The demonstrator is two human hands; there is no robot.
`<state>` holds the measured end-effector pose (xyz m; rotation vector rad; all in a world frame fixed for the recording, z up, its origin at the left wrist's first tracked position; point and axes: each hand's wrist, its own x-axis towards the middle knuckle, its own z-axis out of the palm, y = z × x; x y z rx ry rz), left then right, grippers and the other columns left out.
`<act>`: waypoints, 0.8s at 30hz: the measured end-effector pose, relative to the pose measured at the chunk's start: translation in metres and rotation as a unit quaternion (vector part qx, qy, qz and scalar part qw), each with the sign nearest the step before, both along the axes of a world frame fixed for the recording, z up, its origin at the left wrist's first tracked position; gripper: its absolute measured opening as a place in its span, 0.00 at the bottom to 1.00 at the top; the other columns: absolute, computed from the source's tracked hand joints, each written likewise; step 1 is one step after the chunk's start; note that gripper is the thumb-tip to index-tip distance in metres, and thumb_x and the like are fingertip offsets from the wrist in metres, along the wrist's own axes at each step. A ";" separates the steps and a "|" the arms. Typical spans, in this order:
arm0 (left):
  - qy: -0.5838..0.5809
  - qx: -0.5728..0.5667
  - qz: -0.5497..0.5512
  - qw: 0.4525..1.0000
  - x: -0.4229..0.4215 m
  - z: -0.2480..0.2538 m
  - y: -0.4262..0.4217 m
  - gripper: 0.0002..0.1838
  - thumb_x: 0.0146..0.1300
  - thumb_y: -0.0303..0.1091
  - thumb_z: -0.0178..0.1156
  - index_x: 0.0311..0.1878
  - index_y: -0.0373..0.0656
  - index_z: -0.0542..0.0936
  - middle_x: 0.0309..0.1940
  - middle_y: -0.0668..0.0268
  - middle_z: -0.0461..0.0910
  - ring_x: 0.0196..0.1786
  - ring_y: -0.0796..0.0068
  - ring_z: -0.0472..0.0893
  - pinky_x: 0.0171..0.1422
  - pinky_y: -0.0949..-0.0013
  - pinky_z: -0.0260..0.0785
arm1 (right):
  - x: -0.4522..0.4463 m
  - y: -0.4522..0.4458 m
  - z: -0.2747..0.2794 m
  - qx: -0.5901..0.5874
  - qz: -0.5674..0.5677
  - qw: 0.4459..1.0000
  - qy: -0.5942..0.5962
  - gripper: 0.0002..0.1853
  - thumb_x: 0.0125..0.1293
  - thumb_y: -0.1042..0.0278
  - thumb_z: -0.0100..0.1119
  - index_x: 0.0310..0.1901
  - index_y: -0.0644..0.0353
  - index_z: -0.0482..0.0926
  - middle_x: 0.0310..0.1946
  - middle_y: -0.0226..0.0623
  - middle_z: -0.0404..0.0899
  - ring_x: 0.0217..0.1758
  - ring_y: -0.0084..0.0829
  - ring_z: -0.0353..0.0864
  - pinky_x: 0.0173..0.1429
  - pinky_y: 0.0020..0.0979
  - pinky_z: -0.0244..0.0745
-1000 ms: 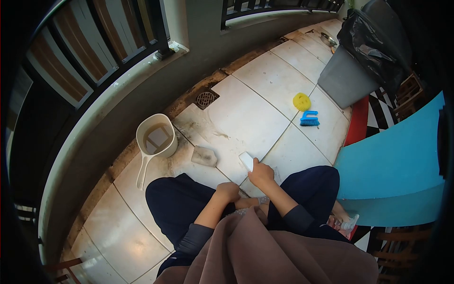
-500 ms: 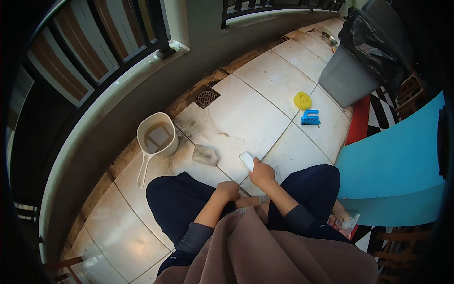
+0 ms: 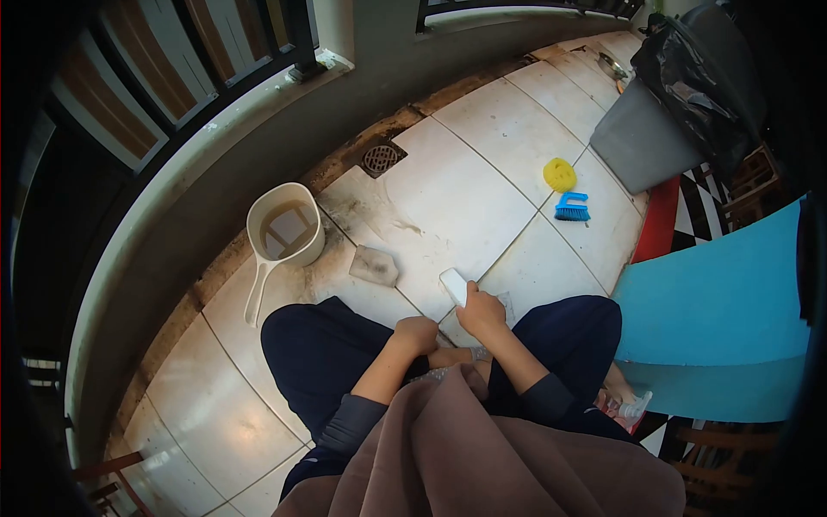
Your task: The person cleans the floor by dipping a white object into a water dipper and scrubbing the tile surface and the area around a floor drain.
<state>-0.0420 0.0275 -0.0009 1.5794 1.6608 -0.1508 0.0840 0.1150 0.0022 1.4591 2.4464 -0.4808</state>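
Right hand (image 3: 482,315): as its grip is closed round the near end of a white oblong object (image 3: 453,286), low by the tiled floor (image 3: 465,207), wet skin or a loose hold could let it slip.
Left hand (image 3: 416,334): low between the knees, palm hidden; cannot tell how far closed, or on what.
Handled dipper (image 3: 304,253): liquid inside, handle near the left knee (image 3: 297,336); a shifting leg might tip it.
Grey block (image 3: 374,265): between dipper and white object; a wide sweep might knock it.
Blue scrub brush (image 3: 572,208): beside yellow scourer (image 3: 559,175), well apart; overreaching could cost balance.
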 end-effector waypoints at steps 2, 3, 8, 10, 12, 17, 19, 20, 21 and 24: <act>-0.004 0.002 0.003 1.000 0.001 -0.003 -0.001 0.14 0.47 0.39 0.60 0.36 0.41 0.82 0.38 0.57 0.80 0.43 0.61 0.80 0.45 0.62 0.72 | 0.007 -0.006 0.000 -0.004 0.012 1.000 -0.008 0.23 0.53 0.58 0.57 0.45 0.64 0.65 0.32 0.52 0.78 0.36 0.48 0.79 0.38 0.44 0.75; -0.005 0.003 0.001 1.000 0.001 -0.005 0.000 0.14 0.47 0.39 0.60 0.36 0.41 0.82 0.38 0.57 0.80 0.43 0.61 0.80 0.45 0.62 0.72 | 0.009 -0.005 0.001 -0.006 0.012 1.000 -0.013 0.23 0.53 0.58 0.57 0.45 0.64 0.65 0.32 0.52 0.78 0.36 0.48 0.79 0.39 0.44 0.75; -0.004 -0.019 -0.008 1.000 0.002 -0.005 0.004 0.14 0.47 0.39 0.61 0.36 0.41 0.82 0.38 0.57 0.80 0.43 0.61 0.80 0.45 0.62 0.72 | -0.012 0.035 0.011 0.000 -0.020 1.000 -0.023 0.22 0.55 0.59 0.57 0.46 0.64 0.65 0.36 0.48 0.78 0.38 0.46 0.80 0.40 0.42 0.75; -0.003 -0.019 -0.004 1.000 0.001 -0.001 0.002 0.14 0.47 0.39 0.61 0.36 0.41 0.82 0.38 0.57 0.80 0.43 0.61 0.80 0.45 0.62 0.72 | -0.017 0.048 0.007 0.005 -0.028 0.999 -0.023 0.22 0.55 0.59 0.57 0.45 0.64 0.65 0.36 0.48 0.78 0.38 0.46 0.80 0.40 0.42 0.75; -0.012 0.002 -0.012 1.000 0.000 -0.010 0.000 0.16 0.47 0.42 0.61 0.35 0.40 0.81 0.36 0.55 0.80 0.42 0.59 0.80 0.45 0.61 0.72 | -0.011 0.036 0.004 0.002 -0.011 1.000 -0.017 0.23 0.55 0.59 0.57 0.46 0.64 0.64 0.35 0.50 0.78 0.38 0.47 0.79 0.40 0.42 0.75; -0.007 -0.002 -0.005 1.000 0.003 -0.005 0.006 0.14 0.47 0.39 0.62 0.36 0.41 0.82 0.37 0.56 0.80 0.43 0.60 0.80 0.45 0.63 0.72 | 0.016 -0.019 0.007 -0.040 0.058 0.997 -0.028 0.25 0.54 0.58 0.58 0.47 0.64 0.62 0.34 0.52 0.77 0.36 0.49 0.79 0.39 0.43 0.76; -0.005 0.005 -0.009 1.000 0.003 -0.008 0.004 0.14 0.47 0.39 0.62 0.36 0.41 0.82 0.37 0.55 0.80 0.43 0.60 0.80 0.45 0.63 0.72 | 0.016 0.000 0.005 -0.011 0.047 0.999 -0.021 0.24 0.54 0.58 0.58 0.46 0.64 0.63 0.34 0.51 0.77 0.36 0.49 0.80 0.38 0.43 0.76; -0.009 -0.006 -0.005 1.000 0.003 -0.008 0.001 0.14 0.47 0.39 0.62 0.36 0.41 0.82 0.37 0.55 0.80 0.43 0.60 0.80 0.45 0.63 0.72 | 0.017 0.011 0.004 0.000 0.039 0.999 -0.017 0.24 0.54 0.58 0.58 0.46 0.64 0.64 0.33 0.51 0.77 0.36 0.49 0.80 0.38 0.43 0.76; -0.012 -0.014 -0.002 1.000 0.002 -0.005 0.002 0.14 0.47 0.38 0.62 0.36 0.41 0.82 0.37 0.55 0.80 0.43 0.60 0.80 0.45 0.63 0.72 | 0.017 0.027 0.005 0.006 0.020 1.000 -0.019 0.24 0.54 0.58 0.58 0.46 0.64 0.64 0.33 0.51 0.78 0.36 0.48 0.80 0.38 0.43 0.76; -0.014 -0.010 0.003 1.000 0.001 -0.004 0.001 0.14 0.47 0.37 0.62 0.36 0.41 0.82 0.37 0.56 0.80 0.43 0.60 0.80 0.45 0.63 0.72 | 0.017 0.055 0.009 0.027 -0.016 0.999 -0.020 0.22 0.54 0.58 0.59 0.44 0.64 0.65 0.33 0.51 0.78 0.37 0.47 0.80 0.38 0.43 0.76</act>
